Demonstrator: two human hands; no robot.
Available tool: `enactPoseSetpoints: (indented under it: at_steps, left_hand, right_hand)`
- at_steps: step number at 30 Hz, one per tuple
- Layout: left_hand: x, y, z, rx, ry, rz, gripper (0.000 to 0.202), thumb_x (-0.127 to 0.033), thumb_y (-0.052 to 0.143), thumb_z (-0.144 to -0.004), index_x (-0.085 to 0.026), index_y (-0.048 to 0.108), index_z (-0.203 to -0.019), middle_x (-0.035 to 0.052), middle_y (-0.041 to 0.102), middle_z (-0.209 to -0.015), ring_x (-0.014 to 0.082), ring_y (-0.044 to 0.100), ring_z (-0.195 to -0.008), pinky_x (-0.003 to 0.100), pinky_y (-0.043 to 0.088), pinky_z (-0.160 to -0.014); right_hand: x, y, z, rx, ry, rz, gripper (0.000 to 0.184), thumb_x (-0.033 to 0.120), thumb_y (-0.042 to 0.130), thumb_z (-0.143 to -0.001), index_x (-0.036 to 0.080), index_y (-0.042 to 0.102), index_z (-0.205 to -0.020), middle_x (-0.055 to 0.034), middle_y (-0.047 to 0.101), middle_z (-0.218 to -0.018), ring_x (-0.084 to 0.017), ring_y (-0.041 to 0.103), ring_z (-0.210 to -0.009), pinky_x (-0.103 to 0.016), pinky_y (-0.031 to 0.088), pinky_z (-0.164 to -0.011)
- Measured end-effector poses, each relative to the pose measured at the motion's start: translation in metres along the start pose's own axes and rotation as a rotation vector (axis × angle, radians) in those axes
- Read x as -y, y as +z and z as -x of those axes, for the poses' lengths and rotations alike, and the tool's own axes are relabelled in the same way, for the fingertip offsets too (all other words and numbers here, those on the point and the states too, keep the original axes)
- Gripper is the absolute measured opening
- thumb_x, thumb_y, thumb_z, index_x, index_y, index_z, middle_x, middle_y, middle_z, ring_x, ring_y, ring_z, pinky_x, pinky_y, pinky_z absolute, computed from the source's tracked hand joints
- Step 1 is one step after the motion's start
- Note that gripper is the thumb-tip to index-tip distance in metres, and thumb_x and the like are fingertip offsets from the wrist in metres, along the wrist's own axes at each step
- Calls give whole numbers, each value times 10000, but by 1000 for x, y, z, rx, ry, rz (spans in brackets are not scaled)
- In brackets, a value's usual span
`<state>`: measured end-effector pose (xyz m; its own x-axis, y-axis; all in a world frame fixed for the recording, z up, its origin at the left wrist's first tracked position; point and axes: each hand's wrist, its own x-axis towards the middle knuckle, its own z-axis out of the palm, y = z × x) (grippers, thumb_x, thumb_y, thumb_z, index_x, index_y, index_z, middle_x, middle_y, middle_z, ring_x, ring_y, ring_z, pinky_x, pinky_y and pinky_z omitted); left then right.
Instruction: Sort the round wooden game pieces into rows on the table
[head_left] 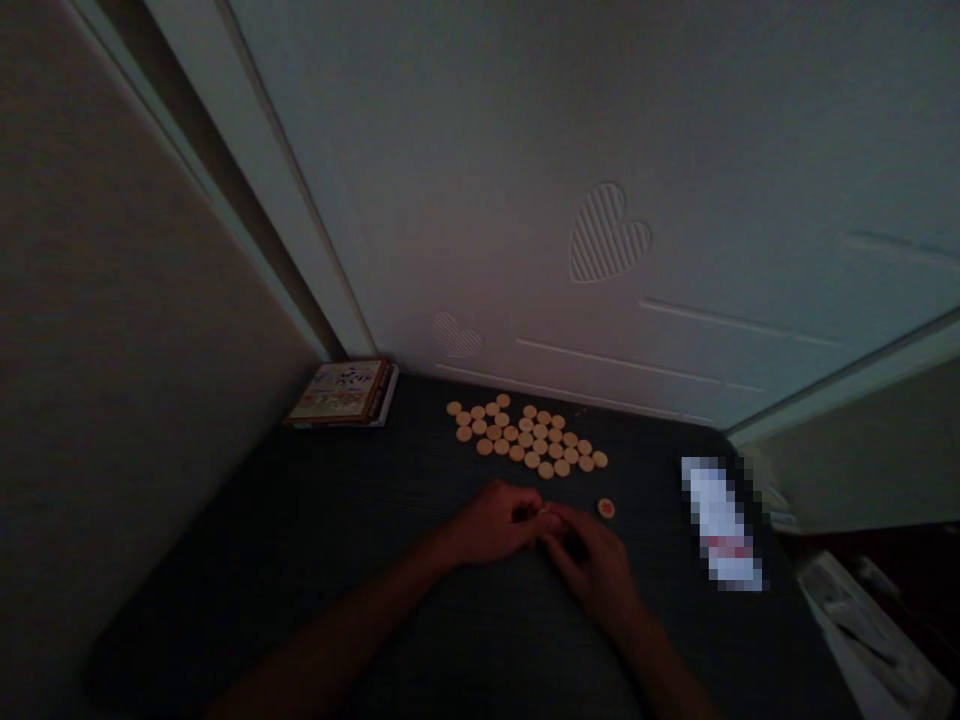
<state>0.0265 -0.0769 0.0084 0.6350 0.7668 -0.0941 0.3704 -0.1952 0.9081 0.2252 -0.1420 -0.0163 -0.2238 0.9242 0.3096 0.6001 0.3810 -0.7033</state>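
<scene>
My left hand [491, 525] and my right hand [592, 560] meet fingertip to fingertip on a dark table [315, 560]. Both are curled closed, and a small pale round piece [541, 511] shows between the fingertips; which hand holds it is unclear. Just beyond them lies a cluster of several round tan discs [525, 438], laid flat side by side. One single disc with a red mark [606, 508] lies apart, to the right of my right hand's fingers.
A small stack of flat boxes [343, 392] sits in the far left corner against the wall. A blurred white object [721, 522] lies at the right. A white panel with heart shapes [607, 245] rises behind the table. The scene is dim.
</scene>
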Motion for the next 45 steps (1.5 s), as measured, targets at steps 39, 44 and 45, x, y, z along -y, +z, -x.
enactPoseSetpoints:
  at_steps: [39,44,45]
  left_hand:
    - [-3,-4,4,34,94,-49,304,-423,525,-974,-182,708,-990,15,718,-788,136,624,-696,227,425,-627]
    - [-5,-5,3,42,116,-64,341,-408,480,-999,-181,727,-935,10,710,-772,133,614,-693,227,424,-639]
    - [-6,-5,3,42,124,-65,347,-403,474,-1002,-180,726,-920,9,707,-766,133,612,-691,227,425,-643]
  right_hand:
    - [9,-4,-4,-62,76,-108,211,284,580,-934,224,618,-1133,-28,729,-883,-144,679,-687,-222,557,-617]
    - [5,-3,-4,-52,82,-99,191,323,597,-932,225,635,-1091,-10,716,-803,-134,651,-622,-214,526,-556]
    - [5,-3,-4,-52,85,-99,195,334,600,-933,222,636,-1089,-10,717,-798,-134,652,-621,-214,523,-552]
